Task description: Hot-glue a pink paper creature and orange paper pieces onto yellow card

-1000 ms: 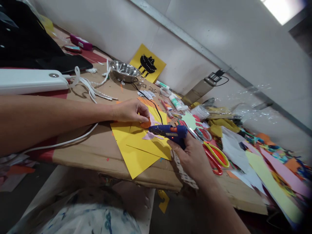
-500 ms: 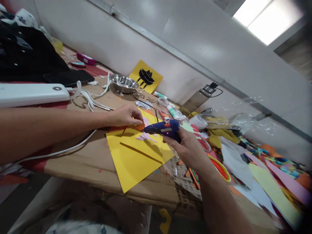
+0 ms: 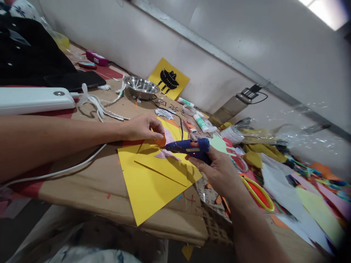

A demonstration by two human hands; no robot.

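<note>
Glue gun [image 3: 184,146] and orange paper [image 3: 161,141] close together over yellow paper [image 3: 148,193]
The left hand [image 3: 144,126] pinches the orange paper; the right hand [image 3: 221,168] grips the glue gun, tip toward nine o'clock. At eleven o'clock from them, a bowl [image 3: 140,94] sits on the counter [image 3: 90,179].

I count one blue glue gun [image 3: 189,146], one steel bowl [image 3: 139,94], one bottle [image 3: 229,109], two green-and-white tubes [image 3: 201,123], one black cut-out [image 3: 168,79] and one purple box [image 3: 97,58] here
</note>
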